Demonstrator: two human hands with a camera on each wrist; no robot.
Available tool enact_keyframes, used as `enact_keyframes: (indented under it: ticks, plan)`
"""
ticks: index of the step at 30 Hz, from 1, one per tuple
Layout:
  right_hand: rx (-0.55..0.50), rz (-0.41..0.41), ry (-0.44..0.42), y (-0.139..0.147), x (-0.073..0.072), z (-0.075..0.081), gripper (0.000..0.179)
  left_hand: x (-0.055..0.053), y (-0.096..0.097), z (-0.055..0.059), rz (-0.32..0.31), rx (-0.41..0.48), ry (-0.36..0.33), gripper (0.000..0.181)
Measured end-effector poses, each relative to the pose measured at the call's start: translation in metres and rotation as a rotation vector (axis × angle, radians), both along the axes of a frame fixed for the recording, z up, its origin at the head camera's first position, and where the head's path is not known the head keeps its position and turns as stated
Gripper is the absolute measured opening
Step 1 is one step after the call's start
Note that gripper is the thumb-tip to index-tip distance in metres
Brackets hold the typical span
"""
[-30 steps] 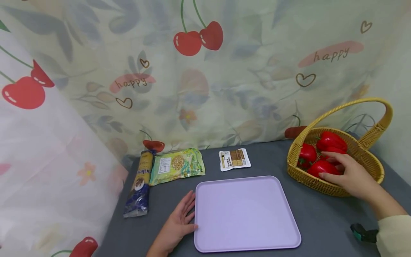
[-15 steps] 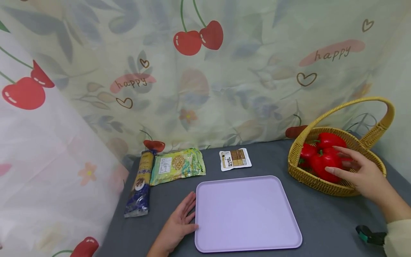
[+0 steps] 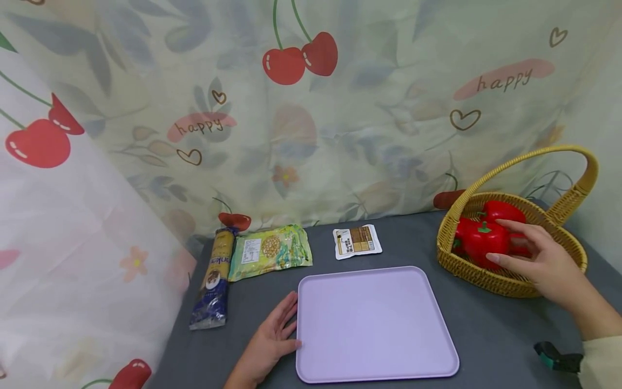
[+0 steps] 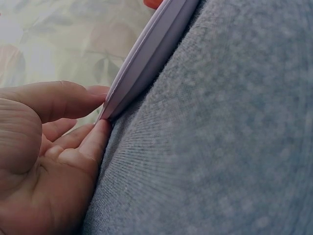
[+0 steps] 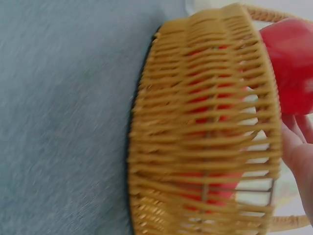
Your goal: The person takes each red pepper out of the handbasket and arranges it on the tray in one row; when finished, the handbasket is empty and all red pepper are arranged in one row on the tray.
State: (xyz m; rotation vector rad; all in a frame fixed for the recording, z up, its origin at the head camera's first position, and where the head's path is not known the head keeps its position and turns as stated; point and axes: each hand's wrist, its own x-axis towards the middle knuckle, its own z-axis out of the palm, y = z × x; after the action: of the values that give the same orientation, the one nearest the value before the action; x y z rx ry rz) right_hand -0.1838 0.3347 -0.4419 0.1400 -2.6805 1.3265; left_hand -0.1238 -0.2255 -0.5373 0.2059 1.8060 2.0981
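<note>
My left hand (image 3: 269,337) is at the left edge of a lilac rectangular tray (image 3: 376,324); in the left wrist view its thumb and a finger pinch the tray's rim (image 4: 142,63). My right hand (image 3: 549,265) reaches into a yellow wicker basket (image 3: 476,281) at the right. With thumb and fingers it holds the right side of a red bell pepper (image 3: 486,246), which stands stem up. The right wrist view has this pepper (image 5: 293,68) above the basket's rim. Another red pepper (image 3: 505,209) lies behind it, and more red shows at its left and through the weave.
The basket's tall handle (image 3: 529,154) arches over the peppers. Along the back of the grey cloth lie a blue-and-gold packet (image 3: 214,275), a green-yellow bag (image 3: 271,251) and a small white-and-brown sachet (image 3: 357,241). A printed curtain (image 3: 330,135) hangs behind. A black-and-teal device (image 3: 559,356) sits by the right sleeve.
The front pepper has turned from lying to stem up, and has shifted slightly left with my right hand over the last half second. My left hand has stayed at the tray.
</note>
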Motion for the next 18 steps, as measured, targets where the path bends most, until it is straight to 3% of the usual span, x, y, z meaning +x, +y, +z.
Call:
enact_keyframes:
  ticks: [4,13,18]
  plan:
    - [-0.060,0.041,0.006,-0.008,0.003,0.006,0.080,0.000,0.000,0.000,0.002,0.003,-0.010,0.108]
    - [-0.087,0.117,0.057,-0.029,0.010,0.020,0.080,0.001,0.000,0.002,0.002,0.001,-0.015,0.107]
    - [-0.126,0.224,0.129,-0.044,0.014,0.025,0.080,0.001,0.001,0.003,0.011,-0.002,-0.026,0.107]
